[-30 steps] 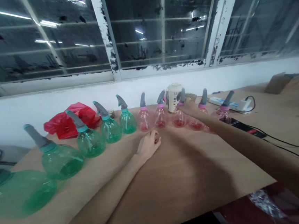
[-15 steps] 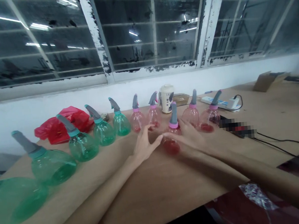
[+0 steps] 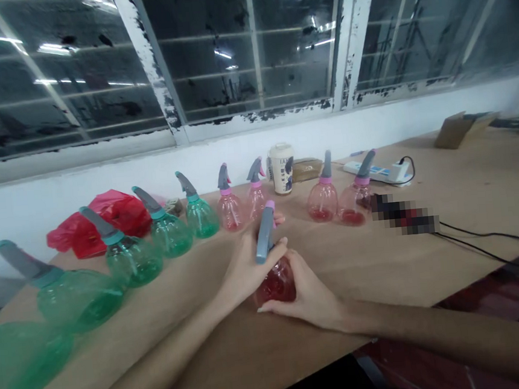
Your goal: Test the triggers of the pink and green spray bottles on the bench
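Observation:
A pink spray bottle (image 3: 276, 284) with a grey trigger head is between my hands, near the front of the table (image 3: 343, 314). My left hand (image 3: 251, 259) wraps round its neck, just under the head. Lower down, my right hand (image 3: 311, 296) grips the round body, thumb across the near side. Pink liquid shows in the bottom. Behind stand more pink spray bottles: two to the left, one of them here (image 3: 231, 212), and two to the right, one here (image 3: 322, 201). Leftward runs a curved row of several green spray bottles (image 3: 133, 260).
A red plastic bag (image 3: 103, 223) lies behind the green bottles. Along the wall are a paper cup (image 3: 282, 168), a brown packet (image 3: 307, 170) and a white power strip (image 3: 382, 173). A blurred-out dark object (image 3: 404, 213) with cables lies right. A cardboard box (image 3: 460, 129) sits far right.
My hands have closed on the pink spray bottle, which has come nearer and to the left. It is now tilted. The view has shifted slightly.

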Demonstrator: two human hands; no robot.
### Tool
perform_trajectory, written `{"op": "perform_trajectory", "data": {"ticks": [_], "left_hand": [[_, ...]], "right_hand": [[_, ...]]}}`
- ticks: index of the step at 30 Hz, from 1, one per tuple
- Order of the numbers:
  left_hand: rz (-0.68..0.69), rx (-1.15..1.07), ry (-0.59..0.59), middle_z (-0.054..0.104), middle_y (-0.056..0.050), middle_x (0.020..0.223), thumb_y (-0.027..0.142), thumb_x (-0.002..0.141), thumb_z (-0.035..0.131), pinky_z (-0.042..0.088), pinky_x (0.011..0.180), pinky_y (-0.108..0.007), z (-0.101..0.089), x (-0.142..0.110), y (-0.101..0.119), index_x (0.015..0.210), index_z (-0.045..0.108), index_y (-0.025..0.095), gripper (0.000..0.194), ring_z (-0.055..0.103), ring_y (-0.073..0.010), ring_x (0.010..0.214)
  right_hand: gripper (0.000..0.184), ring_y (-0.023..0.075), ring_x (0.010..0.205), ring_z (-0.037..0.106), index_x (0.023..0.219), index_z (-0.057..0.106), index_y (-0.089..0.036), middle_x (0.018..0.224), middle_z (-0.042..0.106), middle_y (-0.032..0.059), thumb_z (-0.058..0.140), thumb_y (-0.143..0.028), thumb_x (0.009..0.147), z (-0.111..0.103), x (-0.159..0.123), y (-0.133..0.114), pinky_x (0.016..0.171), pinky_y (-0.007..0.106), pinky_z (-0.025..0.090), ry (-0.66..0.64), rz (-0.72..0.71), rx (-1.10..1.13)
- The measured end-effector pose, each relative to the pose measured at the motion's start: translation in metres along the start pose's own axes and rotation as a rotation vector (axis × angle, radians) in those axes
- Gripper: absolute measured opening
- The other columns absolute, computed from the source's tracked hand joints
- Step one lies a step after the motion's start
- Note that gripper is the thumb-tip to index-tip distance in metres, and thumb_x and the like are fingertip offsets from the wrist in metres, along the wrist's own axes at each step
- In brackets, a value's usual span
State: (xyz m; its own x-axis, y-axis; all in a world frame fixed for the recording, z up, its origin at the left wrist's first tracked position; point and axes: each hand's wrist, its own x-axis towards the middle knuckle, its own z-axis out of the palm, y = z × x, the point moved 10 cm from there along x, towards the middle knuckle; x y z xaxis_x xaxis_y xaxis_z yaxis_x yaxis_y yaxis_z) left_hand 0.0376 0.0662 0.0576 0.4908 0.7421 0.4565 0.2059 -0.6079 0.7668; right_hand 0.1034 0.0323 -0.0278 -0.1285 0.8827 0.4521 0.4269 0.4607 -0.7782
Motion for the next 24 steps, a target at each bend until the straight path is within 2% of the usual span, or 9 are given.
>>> {"op": "perform_trajectory", "data": {"ticks": [5,8,10,13,17,21,24], "left_hand": [[-0.085,0.016,0.091,0.068,-0.003,0.103,0.018,0.077,0.057,0.050,0.092,-0.040,-0.010,-0.002,-0.012,0.107,0.061,0.023,0.031,0.064,-0.0226,0.099],[-0.126,0.025,0.180,0.069,0.000,0.088,0.016,0.075,0.054,0.053,0.085,-0.037,-0.018,-0.004,-0.019,0.107,0.062,0.027,0.034,0.065,-0.0204,0.088],[-0.122,0.034,0.201,0.068,0.000,0.084,0.016,0.075,0.054,0.053,0.083,-0.036,-0.020,-0.004,-0.020,0.107,0.062,0.027,0.035,0.065,-0.0194,0.087],[-0.116,0.047,0.189,0.067,0.000,0.084,0.018,0.076,0.053,0.054,0.081,-0.034,-0.018,-0.005,-0.022,0.108,0.061,0.026,0.033,0.065,-0.0181,0.084],[-0.159,0.028,0.167,0.064,0.001,0.076,0.025,0.081,0.057,0.055,0.073,-0.033,-0.016,-0.004,-0.028,0.096,0.061,0.023,0.016,0.065,-0.0175,0.075],[-0.137,-0.028,0.105,0.065,0.000,0.078,0.031,0.081,0.060,0.054,0.068,-0.033,-0.009,0.002,-0.024,0.095,0.059,0.023,0.016,0.064,-0.0177,0.071],[-0.111,0.027,0.084,0.064,0.000,0.077,0.032,0.081,0.060,0.051,0.064,-0.030,-0.008,0.006,-0.016,0.092,0.059,0.023,0.013,0.060,-0.0157,0.067]], "right_hand": [[0.096,0.0321,0.117,0.049,0.131,0.036,-0.021,0.125,0.049,0.0122,0.083,-0.052,0.053,0.013,0.009,0.020,0.096,0.051,0.044,-0.119,0.022,0.102],[0.097,0.0330,0.117,0.049,0.131,0.037,-0.022,0.125,0.050,0.0121,0.083,-0.053,0.052,0.018,0.018,0.018,0.096,0.052,0.043,-0.198,-0.016,0.103],[0.095,0.0329,0.116,0.050,0.130,0.039,-0.022,0.124,0.052,0.0117,0.084,-0.052,0.052,0.019,0.022,0.016,0.097,0.052,0.043,-0.229,-0.046,0.101],[0.098,0.0333,0.117,0.049,0.131,0.040,-0.020,0.124,0.053,0.0121,0.084,-0.053,0.050,0.020,0.027,0.017,0.099,0.052,0.042,-0.256,-0.077,0.093],[0.112,0.0354,0.125,0.043,0.142,0.028,-0.021,0.135,0.047,0.0141,0.084,-0.053,0.051,0.018,0.026,0.019,0.104,0.053,0.037,-0.292,-0.113,0.086],[0.107,0.0343,0.127,0.042,0.143,0.026,-0.024,0.137,0.046,0.0126,0.082,-0.052,0.056,0.014,0.023,0.015,0.107,0.054,0.034,-0.300,-0.130,0.092],[0.107,0.0340,0.125,0.045,0.142,0.029,-0.025,0.135,0.048,0.0123,0.082,-0.054,0.054,0.011,0.023,0.014,0.105,0.053,0.036,-0.270,-0.110,0.112]]}}
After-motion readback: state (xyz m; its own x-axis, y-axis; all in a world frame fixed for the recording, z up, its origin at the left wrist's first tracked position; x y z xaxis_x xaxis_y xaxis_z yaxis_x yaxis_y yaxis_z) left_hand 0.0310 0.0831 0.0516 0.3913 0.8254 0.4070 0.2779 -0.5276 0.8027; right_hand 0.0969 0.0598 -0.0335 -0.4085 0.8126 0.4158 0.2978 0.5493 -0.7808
